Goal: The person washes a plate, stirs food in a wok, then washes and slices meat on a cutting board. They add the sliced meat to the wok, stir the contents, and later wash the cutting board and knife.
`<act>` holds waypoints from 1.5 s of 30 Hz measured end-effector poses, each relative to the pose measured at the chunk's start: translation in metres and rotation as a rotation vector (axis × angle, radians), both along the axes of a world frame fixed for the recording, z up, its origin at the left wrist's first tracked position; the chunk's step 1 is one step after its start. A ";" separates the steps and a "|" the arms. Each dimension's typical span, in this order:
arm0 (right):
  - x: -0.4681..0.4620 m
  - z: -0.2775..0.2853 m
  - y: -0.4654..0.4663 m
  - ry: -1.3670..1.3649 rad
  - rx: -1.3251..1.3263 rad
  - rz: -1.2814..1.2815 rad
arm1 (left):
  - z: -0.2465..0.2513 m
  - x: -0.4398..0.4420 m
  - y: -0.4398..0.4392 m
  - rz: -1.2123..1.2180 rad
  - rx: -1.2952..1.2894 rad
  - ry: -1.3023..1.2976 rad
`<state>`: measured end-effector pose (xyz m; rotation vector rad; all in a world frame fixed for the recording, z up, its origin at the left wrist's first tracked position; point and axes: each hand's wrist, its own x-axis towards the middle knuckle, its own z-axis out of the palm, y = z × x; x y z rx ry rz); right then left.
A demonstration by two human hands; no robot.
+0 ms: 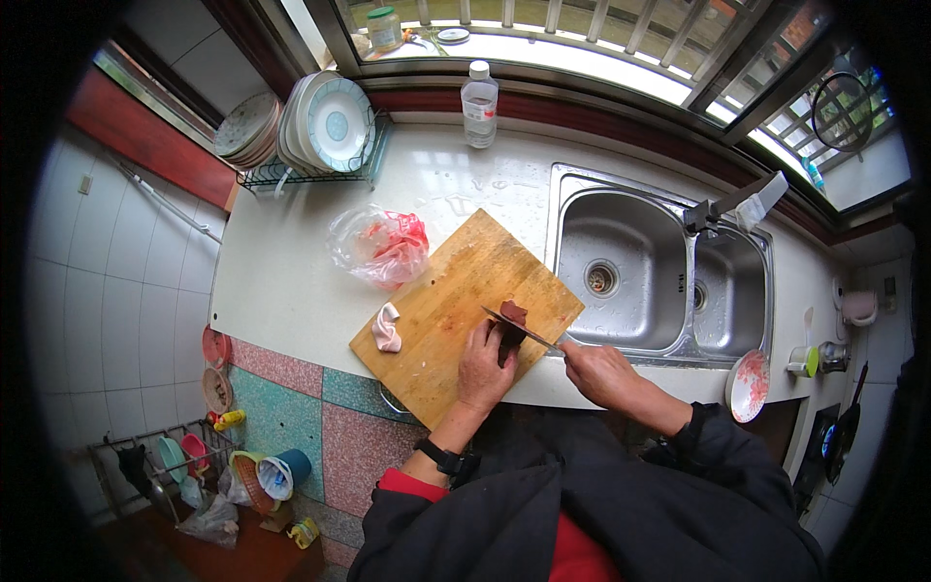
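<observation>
A wooden cutting board (pixel 451 291) lies askew on the counter, its front corner reaching past the edge. On its right part is a dark reddish-brown piece of meat (pixel 513 313), which my left hand (pixel 486 367) holds down with bent fingers. My right hand (pixel 600 375) grips the handle of a knife (pixel 525 331); its blade lies across the meat, close to my left fingertips. The handle is hidden in my fist. A pale pink, folded strip of meat or skin (pixel 387 328) rests at the board's left corner. A crumpled clear and red plastic bag (pixel 382 246) touches or nearly touches the board's upper left edge.
Right of the board is a double steel sink (pixel 625 291) with a faucet (pixel 734 204). A patterned bowl (pixel 748 385) sits by the counter's front edge. Plates stand in a dish rack (pixel 313 171) at the back left. A plastic bottle (pixel 479 109) stands near the window.
</observation>
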<state>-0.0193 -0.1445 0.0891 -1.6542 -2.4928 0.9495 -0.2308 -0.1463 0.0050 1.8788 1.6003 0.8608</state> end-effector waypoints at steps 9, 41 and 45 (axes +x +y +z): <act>-0.023 -0.062 0.015 0.061 0.055 -0.063 | -0.003 0.001 -0.007 0.028 0.040 -0.025; -0.012 -0.020 0.023 0.099 0.013 -0.040 | -0.007 -0.001 -0.010 0.071 0.061 -0.052; -0.005 0.002 0.018 0.063 -0.002 0.031 | -0.005 -0.001 -0.009 0.057 0.034 -0.033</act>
